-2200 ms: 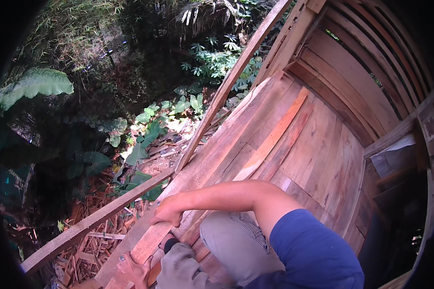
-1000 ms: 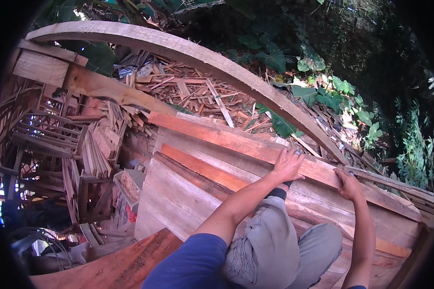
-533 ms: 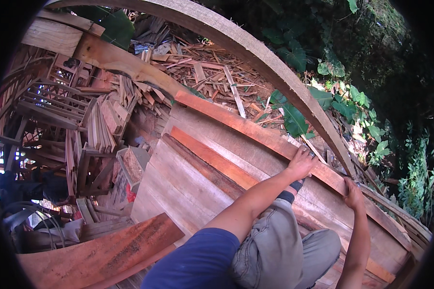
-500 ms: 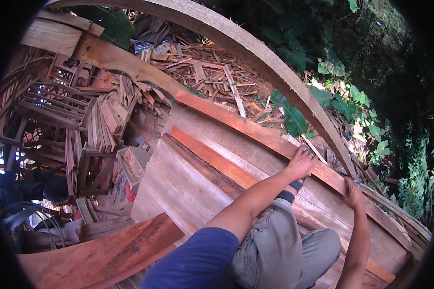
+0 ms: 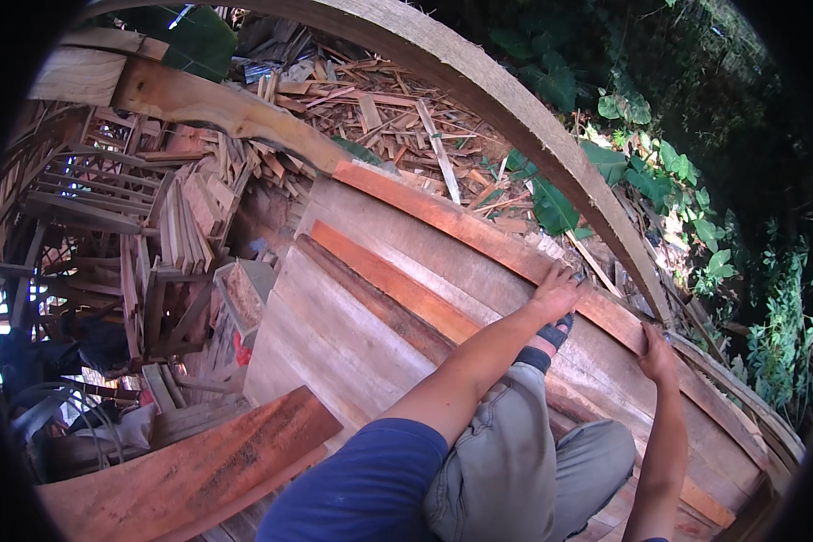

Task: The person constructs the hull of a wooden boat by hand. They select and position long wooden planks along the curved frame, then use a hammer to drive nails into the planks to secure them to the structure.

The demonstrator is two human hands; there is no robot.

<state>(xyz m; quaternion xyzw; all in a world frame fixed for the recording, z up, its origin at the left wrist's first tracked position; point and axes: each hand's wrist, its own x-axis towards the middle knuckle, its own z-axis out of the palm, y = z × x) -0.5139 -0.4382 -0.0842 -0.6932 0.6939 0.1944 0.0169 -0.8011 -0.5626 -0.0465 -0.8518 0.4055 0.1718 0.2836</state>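
Note:
A long, narrow reddish wooden plank point(image 5: 443, 215) lies along the far edge of a surface of wide boards point(image 5: 334, 316). My left hand point(image 5: 558, 294) grips it near the middle, fingers over its far edge. Farther right, my right hand point(image 5: 658, 357) is closed around the same plank, thumb on the near side. Parts of the fingers of both hands are hidden behind the plank. My sandalled foot point(image 5: 551, 336) rests on the boards just below my left hand. An orange-brown strip point(image 5: 397, 280) and a darker strip lie on the boards to the left.
A thick curved-looking beam point(image 5: 479, 86) spans above the far side. Scrap wood point(image 5: 397, 135) is heaped beyond the boards, with leafy plants point(image 5: 668, 190) to the right. At the lower left lies a wide reddish board point(image 5: 217, 452); past it are a sawdust-filled box point(image 5: 244, 303) and stacked timber.
The view has shifted slightly. More of my foot shows beneath my left forearm. Both hands remain on the plank, which shows little movement against the boards.

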